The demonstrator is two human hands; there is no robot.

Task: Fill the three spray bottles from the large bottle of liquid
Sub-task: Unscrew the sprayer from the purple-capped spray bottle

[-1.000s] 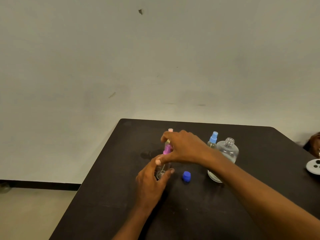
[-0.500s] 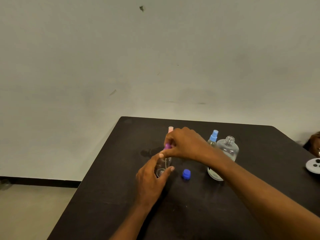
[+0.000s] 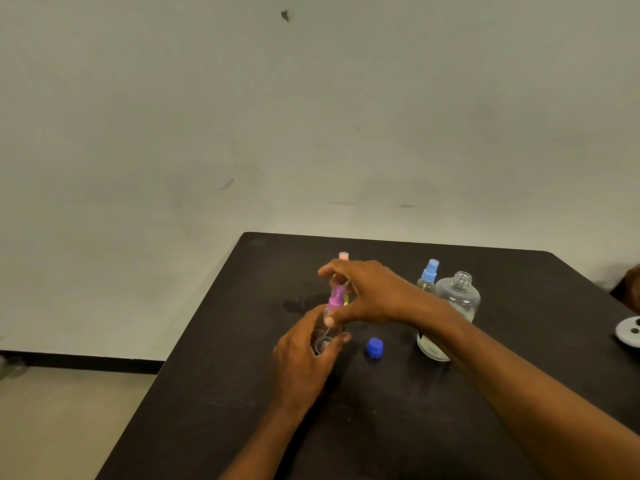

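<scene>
My left hand (image 3: 304,358) grips the clear body of a small spray bottle (image 3: 323,341) standing on the black table (image 3: 398,427). My right hand (image 3: 367,294) pinches its purple spray head (image 3: 336,297) from above, at the bottle's neck. Behind my right hand a pink-capped spray bottle (image 3: 343,256) shows only its top. A blue-capped spray bottle (image 3: 429,275) stands to the right, next to the large clear bottle (image 3: 457,299), which is uncapped. Its dark blue cap (image 3: 374,348) lies on the table between the bottles.
A white round object (image 3: 630,330) with dark spots lies at the table's right edge. Another person's hand (image 3: 632,285) shows at the far right. The table's left edge drops to the floor (image 3: 69,410); a wall stands behind.
My right hand has shifted slightly on the purple spray head, which now shows more below my fingers. My left hand keeps its hold on the bottle.
</scene>
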